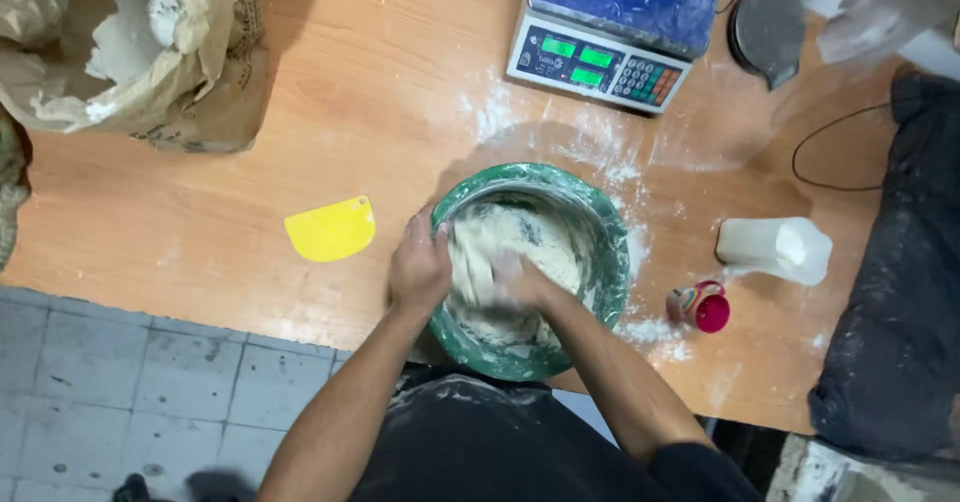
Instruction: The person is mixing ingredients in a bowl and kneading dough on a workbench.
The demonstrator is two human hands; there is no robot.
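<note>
Head view, dough (515, 247) under right hand (520, 282)

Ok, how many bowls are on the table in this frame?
1: a green bowl of floury dough at the table's near edge, below the scale. The left hand grips its rim; the right hand works inside. Nothing suggests hidden ones.

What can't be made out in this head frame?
- Right hand fingers: motion-blurred and buried in the dough in the green bowl.
- Scale: cut off by the top edge.
- Flour sack: cut off by the top and left edges.
- Left hand: fingers over the bowl rim; fingertips hidden.
</note>
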